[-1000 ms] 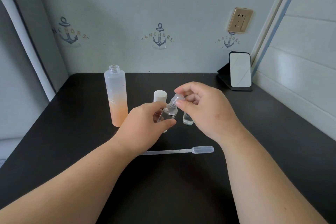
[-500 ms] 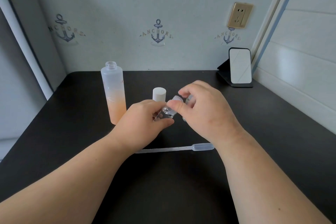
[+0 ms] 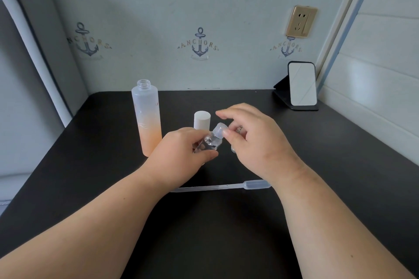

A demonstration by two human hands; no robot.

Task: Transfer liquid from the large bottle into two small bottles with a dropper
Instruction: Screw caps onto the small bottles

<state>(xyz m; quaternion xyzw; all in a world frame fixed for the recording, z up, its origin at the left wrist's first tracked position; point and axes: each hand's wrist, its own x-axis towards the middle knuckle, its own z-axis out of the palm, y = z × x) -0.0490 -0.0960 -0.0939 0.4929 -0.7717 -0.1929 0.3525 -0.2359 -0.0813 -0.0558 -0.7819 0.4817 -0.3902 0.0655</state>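
A tall frosted large bottle (image 3: 148, 118) with orange liquid in its lower half stands uncapped at the left of the black table (image 3: 340, 165). My left hand (image 3: 181, 154) grips a small clear bottle (image 3: 212, 141), tilted to the right above the table. My right hand (image 3: 251, 140) pinches its translucent cap (image 3: 219, 129) with thumb and fingers. A second small bottle (image 3: 234, 148) stands behind my right hand, mostly hidden. A clear plastic dropper (image 3: 226, 186) lies flat on the table beneath my wrists.
A white cylindrical cap (image 3: 202, 119) stands behind the small bottle. A small mirror on a black stand (image 3: 301, 85) sits at the table's back right corner, near the wall with a socket (image 3: 300, 21). A wall panel borders the table on the right.
The small bottle stays gripped in my left hand. My right hand's fingers have shifted round the cap, and my index finger now lifts away from it.
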